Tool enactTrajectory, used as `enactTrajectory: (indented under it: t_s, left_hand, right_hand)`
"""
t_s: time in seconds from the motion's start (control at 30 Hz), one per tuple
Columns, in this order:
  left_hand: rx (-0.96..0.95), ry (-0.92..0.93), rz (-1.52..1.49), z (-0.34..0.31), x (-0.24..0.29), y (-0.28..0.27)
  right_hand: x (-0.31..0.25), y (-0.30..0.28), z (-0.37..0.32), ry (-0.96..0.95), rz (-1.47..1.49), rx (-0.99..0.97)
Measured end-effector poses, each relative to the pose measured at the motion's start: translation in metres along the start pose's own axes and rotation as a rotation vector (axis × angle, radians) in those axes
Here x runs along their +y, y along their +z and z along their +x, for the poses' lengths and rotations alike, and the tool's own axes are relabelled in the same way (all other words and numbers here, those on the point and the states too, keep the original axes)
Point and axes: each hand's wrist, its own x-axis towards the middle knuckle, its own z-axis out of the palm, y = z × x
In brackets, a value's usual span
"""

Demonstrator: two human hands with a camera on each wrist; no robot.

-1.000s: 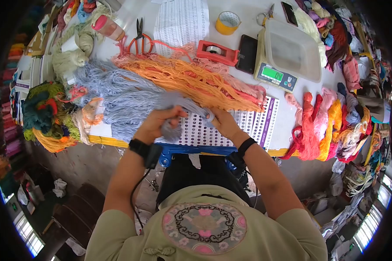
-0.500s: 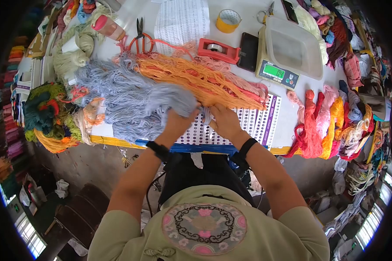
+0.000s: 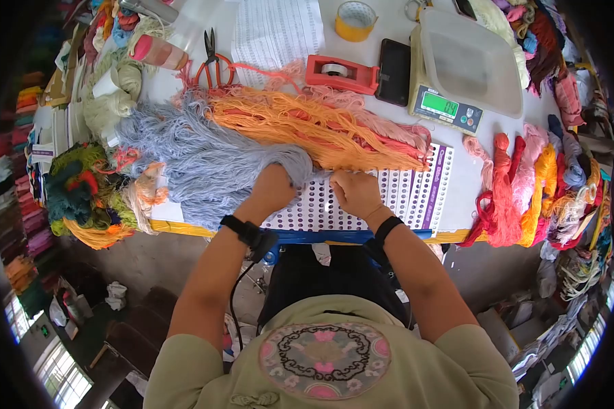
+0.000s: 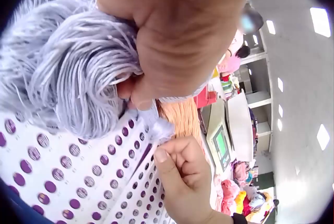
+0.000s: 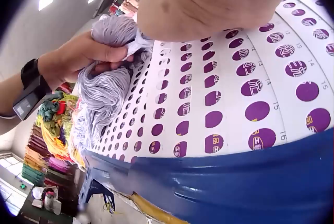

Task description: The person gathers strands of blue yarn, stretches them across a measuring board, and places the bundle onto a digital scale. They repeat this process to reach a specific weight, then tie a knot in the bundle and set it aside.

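Observation:
My left hand (image 3: 274, 187) grips a looped end of the blue-grey yarn hank (image 3: 205, 157), thumb and fingertips pressed into the strands in the left wrist view. The loops (image 4: 78, 72) bulge out beside the palm. Just to its right, my right hand (image 3: 357, 191) has its fingers curled with thumb against forefinger, pinching a pale end of the same yarn (image 4: 160, 129). In the right wrist view this light strand (image 5: 138, 44) stretches between the two hands. Both hands are over white cards punched with rows of holes (image 3: 320, 208), with purple showing through.
Orange yarn (image 3: 307, 129) lies behind the hands. Past it are a red tape dispenser (image 3: 341, 75), a phone (image 3: 393, 71), a scale (image 3: 450, 105) with a tray (image 3: 467, 58), and red-handled snips (image 3: 213, 65). Coloured skeins (image 3: 505, 191) line the right edge; green yarn (image 3: 75, 177) sits left.
The left hand has turned over the blue-grey hank and gathered its end into a rounded loop. My right hand has moved slightly right and curled tighter. The head view has shifted a little.

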Motion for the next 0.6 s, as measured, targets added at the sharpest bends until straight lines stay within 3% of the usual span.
enactTrajectory:
  t_s: [0.07, 0.2, 0.3, 0.4, 0.47, 0.6]
  left_hand:
    - [0.127, -0.002, -0.095, -0.007, 0.002, -0.018]
    - [0.127, -0.141, -0.097, 0.003, 0.006, -0.012]
    - [0.135, -0.213, -0.362, 0.002, 0.016, -0.017]
    - [0.005, -0.242, -0.273, 0.006, 0.031, -0.020]
    - [-0.193, -0.474, -0.261, 0.012, 0.042, -0.023]
    - [-0.213, -0.439, -0.395, 0.018, 0.041, -0.005]
  right_hand:
    - [0.000, 0.002, -0.002, 0.006, 0.014, 0.012]
    - [0.000, -0.003, 0.000, 0.007, 0.016, 0.015]
    - [0.000, -0.004, 0.001, -0.002, 0.012, 0.022]
    - [0.000, -0.002, 0.002, -0.003, 0.011, 0.025]
    - [0.002, -0.004, 0.001, 0.003, 0.053, 0.016]
    - [0.003, -0.004, 0.001, 0.019, 0.066, 0.016]
